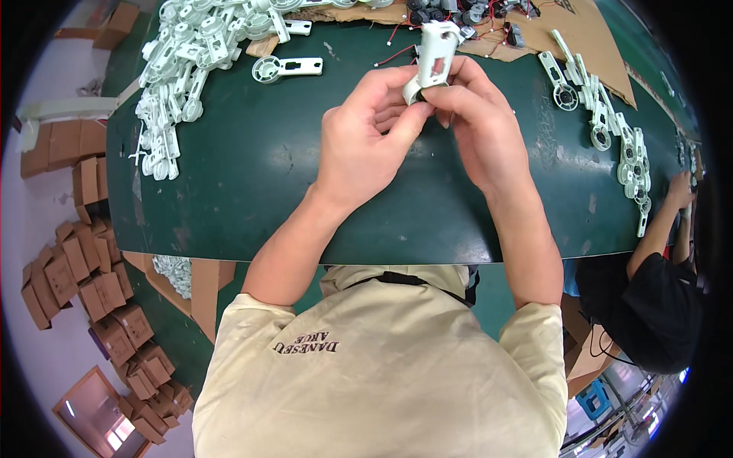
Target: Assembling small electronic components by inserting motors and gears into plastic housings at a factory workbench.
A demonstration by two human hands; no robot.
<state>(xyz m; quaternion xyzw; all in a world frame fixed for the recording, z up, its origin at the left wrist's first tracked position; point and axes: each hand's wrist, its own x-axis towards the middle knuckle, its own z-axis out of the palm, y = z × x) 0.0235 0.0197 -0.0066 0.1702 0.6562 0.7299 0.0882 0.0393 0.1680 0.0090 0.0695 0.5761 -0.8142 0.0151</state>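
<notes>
Above the far middle of the table, both my hands hold a white plastic housing [437,55] with a long slotted handle and a round end. It stands tilted, handle upward, with the round end between my fingers. My left hand [360,141] is closed around its lower left side, thumb against the round end. My right hand [486,126] grips from the right, thumb pressing near the same end. A small dark part shows at that end, partly hidden by my fingers. A red wire [395,57] shows just left of the housing. One loose white housing [299,66] lies left of my hands.
A heap of white housings [183,57] covers the far left. Small motors with wires [477,15] lie on cardboard [603,46] at the back. More housings [599,107] line the right side. A co-worker in black [649,305] works at right. Cardboard boxes [99,298] are stacked left.
</notes>
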